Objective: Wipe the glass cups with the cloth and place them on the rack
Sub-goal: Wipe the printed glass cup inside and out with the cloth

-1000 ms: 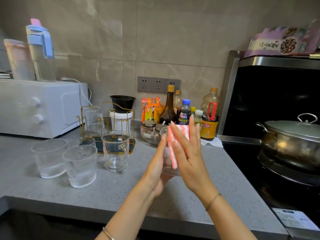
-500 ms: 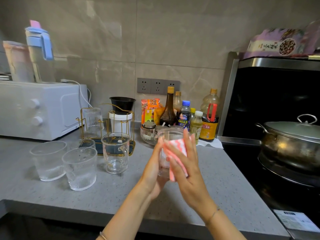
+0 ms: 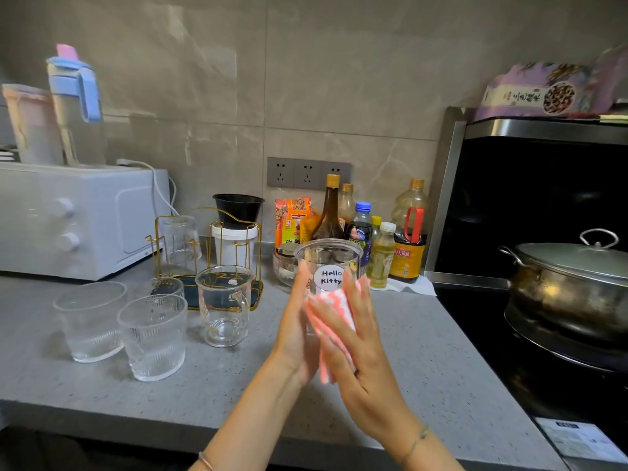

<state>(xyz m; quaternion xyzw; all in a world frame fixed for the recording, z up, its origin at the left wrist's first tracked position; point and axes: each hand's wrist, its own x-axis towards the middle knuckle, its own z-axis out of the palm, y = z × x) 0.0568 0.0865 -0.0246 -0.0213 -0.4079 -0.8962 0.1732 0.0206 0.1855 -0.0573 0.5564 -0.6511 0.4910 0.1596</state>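
Looking down at a grey kitchen bench (image 3: 221, 385) from head height. Holding a clear glass cup (image 3: 329, 258), marked with a round "Hello Kitty" sticker, upright in the air above the middle of the bench, between both hands. Bracing the cup's left side with the left hand (image 3: 295, 331), with fingers (image 3: 303, 277) pointing up along the glass; no telling whether wrapping round it or lying flat, the thumb being hidden. Pressing a folded pink-and-white cloth (image 3: 331, 321) against the cup's near right side with the right hand (image 3: 356, 348), with fingers (image 3: 350, 288) spread straight over the cloth, not curling, and the cloth's lower end hanging below the palm. Standing on the bench to the left, well apart from the held cup: a wide tumbler (image 3: 90, 321) and a ribbed tumbler (image 3: 153, 336) side by side at the front, a smaller glass (image 3: 166, 286) behind them, and a clear mug (image 3: 222, 304) with a handle just in front of the rack (image 3: 157, 253). Carrying one upturned glass (image 3: 180, 241) on the left side of that gold wire rack. Resting at the far left, a white toaster oven (image 3: 74, 219). Crowding along the tiled wall behind the cup, bottles (image 3: 329, 215) and packets below a row of wall sockets (image 3: 307, 173). Sitting at the right on a dark stove (image 3: 543, 368), a steel pot (image 3: 571, 290) with its lid on.
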